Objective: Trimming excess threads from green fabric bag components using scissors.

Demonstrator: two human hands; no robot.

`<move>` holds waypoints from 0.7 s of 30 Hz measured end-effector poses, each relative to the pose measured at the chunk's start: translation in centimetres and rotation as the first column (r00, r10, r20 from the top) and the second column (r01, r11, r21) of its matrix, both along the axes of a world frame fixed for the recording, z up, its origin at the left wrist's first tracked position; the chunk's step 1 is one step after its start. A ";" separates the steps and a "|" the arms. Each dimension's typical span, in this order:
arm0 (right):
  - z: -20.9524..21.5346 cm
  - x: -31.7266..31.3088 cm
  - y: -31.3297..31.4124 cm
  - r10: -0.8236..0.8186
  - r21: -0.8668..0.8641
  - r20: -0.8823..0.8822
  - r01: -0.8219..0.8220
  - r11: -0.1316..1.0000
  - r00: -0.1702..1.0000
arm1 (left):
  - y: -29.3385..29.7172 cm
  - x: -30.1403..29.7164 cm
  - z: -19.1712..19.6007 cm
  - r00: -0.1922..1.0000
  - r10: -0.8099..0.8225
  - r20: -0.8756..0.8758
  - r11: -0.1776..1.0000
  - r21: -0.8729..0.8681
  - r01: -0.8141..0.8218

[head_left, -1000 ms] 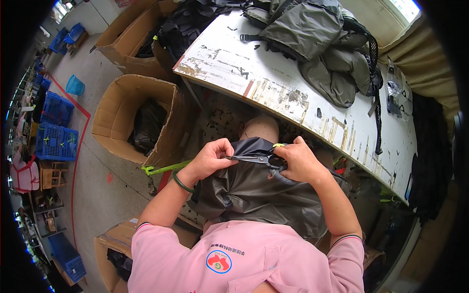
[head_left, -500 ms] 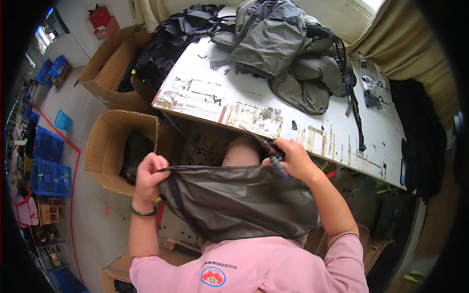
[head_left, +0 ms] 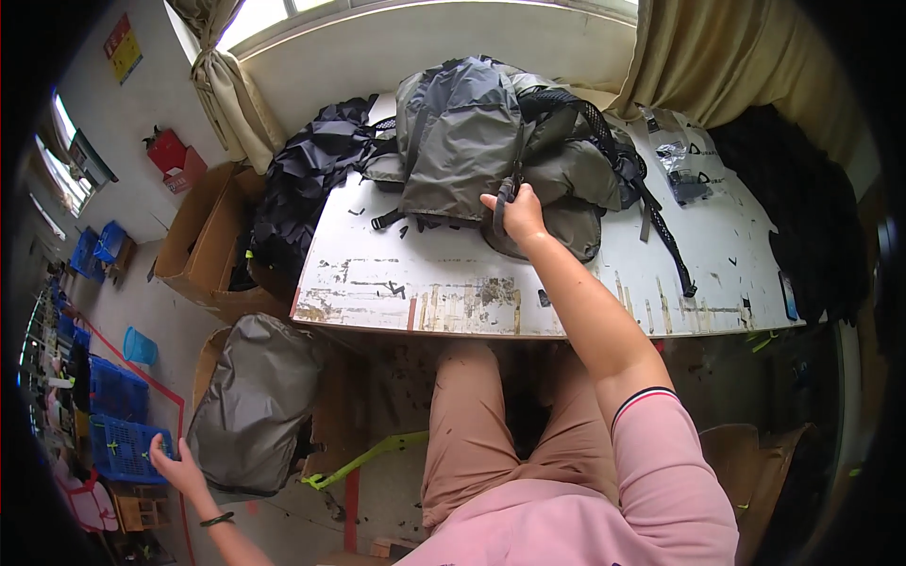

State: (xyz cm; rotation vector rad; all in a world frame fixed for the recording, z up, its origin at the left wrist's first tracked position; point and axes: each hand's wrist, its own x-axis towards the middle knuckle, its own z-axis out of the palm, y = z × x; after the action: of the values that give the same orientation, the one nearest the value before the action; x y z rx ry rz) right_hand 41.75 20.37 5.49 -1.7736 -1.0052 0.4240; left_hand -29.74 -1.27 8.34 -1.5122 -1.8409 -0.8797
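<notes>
One grey bag [head_left: 253, 406] already sits in the near-left box, left hand [head_left: 175, 464] letting go; right hand [head_left: 517, 213] grips the next backpack [head_left: 472, 132], pile remains.

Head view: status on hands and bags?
Right hand gripping grey backpack on table. Left hand at grey bag over cardboard box. Nothing obstructing.
</notes>
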 end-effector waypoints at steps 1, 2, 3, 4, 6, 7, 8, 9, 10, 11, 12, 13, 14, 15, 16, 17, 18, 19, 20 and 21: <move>-0.4 -0.2 1.0 -0.025 0.027 -0.058 0.026 0.999 0.998 | 1.2 2.1 -2.4 0.968 -0.130 0.214 0.984 -0.089 0.152; -0.8 -0.1 1.8 -0.040 0.027 -0.151 0.044 0.999 0.988 | 2.8 5.0 -4.1 0.644 -0.199 0.739 0.887 -0.144 0.439; -0.5 0.1 1.8 -0.046 0.030 -0.150 0.052 0.998 0.988 | 4.1 10.0 -4.1 0.329 -0.042 0.943 0.783 -0.174 0.598; -0.1 0.6 1.6 0.021 0.091 -0.263 0.004 0.996 0.964 | 4.9 15.3 -4.0 0.145 0.044 0.988 0.707 -0.133 0.695; 2.3 -0.3 0.1 0.153 0.201 -0.343 -0.086 0.976 0.927 | 6.1 20.8 -5.8 0.146 -0.005 0.989 0.515 -0.122 0.848; 3.2 0.2 -0.9 0.253 0.295 -0.351 -0.150 0.944 0.902 | 6.8 23.4 -6.3 0.090 0.012 0.996 0.430 -0.086 0.899; 4.5 0.6 -2.7 0.306 0.332 -0.303 -0.201 0.921 0.903 | 7.9 26.2 -6.9 0.013 0.095 0.995 0.377 -0.048 0.925; 7.0 0.7 -5.7 0.396 0.337 -0.342 -0.282 0.898 0.852 | 8.2 28.3 -7.4 -0.097 0.160 0.982 0.339 0.037 0.940; 9.1 1.6 -9.0 0.442 0.358 -0.287 -0.333 0.872 0.850 | 8.8 30.9 -7.6 -0.193 0.190 0.963 0.283 0.135 0.950; 11.1 2.2 -12.4 0.453 0.327 -0.245 -0.366 0.871 0.857 | 9.3 33.3 -7.6 -0.271 0.206 0.940 0.248 0.218 0.944; 12.9 2.6 -16.0 0.448 0.262 -0.241 -0.386 0.884 0.861 | 9.7 35.5 -7.8 -0.348 0.216 0.912 0.234 0.298 0.926; 13.6 3.1 -19.1 0.465 0.234 -0.210 -0.417 0.878 0.860 | 10.0 37.4 -8.1 -0.440 0.283 0.852 0.263 0.372 0.890; 14.0 3.8 -22.2 0.446 0.179 -0.147 -0.419 0.890 0.883 | 10.2 39.3 -8.2 -0.525 0.348 0.777 0.296 0.440 0.848; 14.6 4.4 -25.5 0.470 0.125 -0.117 -0.457 0.881 0.875 | 10.1 41.0 -8.2 -0.574 0.404 0.712 0.296 0.492 0.819; 14.0 5.3 -28.4 0.485 0.090 -0.065 -0.479 0.873 0.872 | 10.1 42.1 -8.8 -0.596 0.450 0.665 0.264 0.538 0.800; 13.7 5.8 -31.3 0.485 0.029 0.081 -0.488 0.872 0.871 | 9.9 43.2 -9.5 -0.613 0.495 0.616 0.237 0.583 0.777; 13.1 5.9 -34.0 0.493 0.029 0.055 -0.495 0.868 0.868 | 8.8 45.0 -9.1 -0.556 0.468 0.686 0.241 0.506 0.828; 12.0 6.6 -36.5 0.495 -0.030 -0.096 -0.500 0.866 0.863 | 7.5 46.4 -8.5 -0.492 0.439 0.752 0.249 0.424 0.871; 11.8 7.0 -38.6 0.537 -0.170 -0.024 -0.533 0.829 0.843 | 6.5 46.8 -8.6 -0.453 0.462 0.763 0.276 0.362 0.891; 11.3 7.5 -40.9 0.489 -0.259 -0.116 -0.502 0.825 0.864 | 5.7 47.0 -8.3 -0.441 0.477 0.760 0.268 0.352 0.897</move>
State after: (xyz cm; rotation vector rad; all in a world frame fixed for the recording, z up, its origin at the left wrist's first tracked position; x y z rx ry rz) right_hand 49.29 -20.57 16.78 -1.7207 -1.4370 0.9731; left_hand 17.27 4.41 0.00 -2.8755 -3.0626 -2.9069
